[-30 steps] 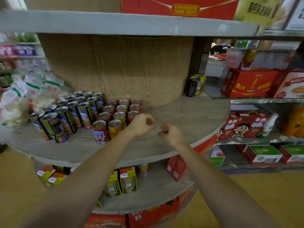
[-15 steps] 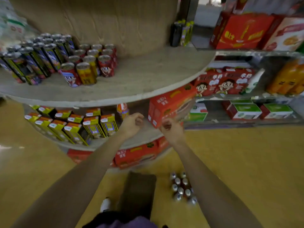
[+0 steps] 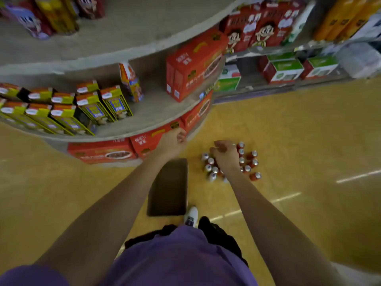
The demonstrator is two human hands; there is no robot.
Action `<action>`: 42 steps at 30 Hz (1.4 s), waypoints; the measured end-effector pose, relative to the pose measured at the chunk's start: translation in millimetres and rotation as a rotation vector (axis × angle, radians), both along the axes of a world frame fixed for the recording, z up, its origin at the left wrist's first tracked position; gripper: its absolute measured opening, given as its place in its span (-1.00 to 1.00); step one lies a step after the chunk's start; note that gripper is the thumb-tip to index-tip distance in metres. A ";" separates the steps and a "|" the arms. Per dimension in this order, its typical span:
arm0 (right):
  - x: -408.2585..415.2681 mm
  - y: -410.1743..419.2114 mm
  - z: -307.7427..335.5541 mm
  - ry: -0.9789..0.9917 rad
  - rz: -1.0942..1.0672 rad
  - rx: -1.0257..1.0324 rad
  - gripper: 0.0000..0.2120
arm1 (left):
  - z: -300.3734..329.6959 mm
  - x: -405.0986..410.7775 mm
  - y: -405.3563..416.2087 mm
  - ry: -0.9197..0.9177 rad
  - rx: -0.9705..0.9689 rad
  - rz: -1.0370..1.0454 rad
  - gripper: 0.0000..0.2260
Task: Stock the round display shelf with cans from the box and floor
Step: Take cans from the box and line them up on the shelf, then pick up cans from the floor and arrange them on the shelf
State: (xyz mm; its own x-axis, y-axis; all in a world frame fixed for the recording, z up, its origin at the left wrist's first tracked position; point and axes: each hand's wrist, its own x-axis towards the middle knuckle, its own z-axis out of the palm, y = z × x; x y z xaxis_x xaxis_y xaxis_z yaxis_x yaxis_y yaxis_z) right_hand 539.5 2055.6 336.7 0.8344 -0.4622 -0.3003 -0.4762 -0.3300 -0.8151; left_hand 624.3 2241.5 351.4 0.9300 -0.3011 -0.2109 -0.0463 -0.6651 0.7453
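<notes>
Several small red cans [image 3: 250, 162] stand clustered on the yellow floor to the right of a dark open box [image 3: 169, 187]. My right hand [image 3: 225, 155] hovers over the left part of that cluster, fingers curled, holding nothing. Over the red cartons at the base of the round display shelf [image 3: 144, 48] hangs my left hand [image 3: 172, 142], also curled and without anything in it. Red and yellow cans [image 3: 51, 15] stand on the shelf's upper tier at top left.
Yellow-green drink cartons [image 3: 61, 108] fill the lower tier, with a red carton [image 3: 191, 65] at its right end. Red cartons [image 3: 103, 150] line the base. A straight side shelf [image 3: 288, 65] with boxed goods runs along the right. My white shoe [image 3: 191, 215] stands behind the box.
The view has tipped down from the can tier to the floor. Both hands have lowered, the right one arriving above the floor cans.
</notes>
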 end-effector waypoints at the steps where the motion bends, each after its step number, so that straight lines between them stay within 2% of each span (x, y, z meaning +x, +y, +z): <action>1: -11.5 2.7 -5.4 0.031 0.002 -0.013 -0.73 | -9.0 -8.3 4.8 0.000 0.027 -0.027 -0.76; 5: -44.8 10.0 -15.6 0.074 -0.002 -0.122 -0.74 | -34.1 -42.2 11.8 0.030 0.103 -0.143 -0.71; 10: -92.5 5.1 -16.9 0.119 -0.056 -0.139 -0.71 | -47.2 -76.8 5.1 -0.086 0.260 -0.390 -0.67; 18: -126.7 -23.2 -22.0 0.141 -0.130 -0.198 -0.70 | -45.8 -95.8 -41.1 -0.063 0.153 -0.488 -0.71; 24: -122.4 -69.8 -31.6 0.163 -0.156 -0.193 -0.66 | -49.7 -87.5 -86.9 -0.044 0.185 -0.493 -0.75; 30: -108.6 -137.1 -53.7 0.146 -0.091 -0.155 -0.67 | -58.8 -76.9 -159.4 -0.028 0.271 -0.501 -0.74; 34: -97.8 -199.3 -74.8 0.186 -0.025 -0.127 -0.66 | -60.8 -76.6 -213.7 0.001 0.341 -0.423 -0.73; 42: -75.6 -279.0 -126.0 0.310 0.160 -0.069 -0.59 | -85.2 -77.0 -283.2 0.091 0.339 -0.177 -0.73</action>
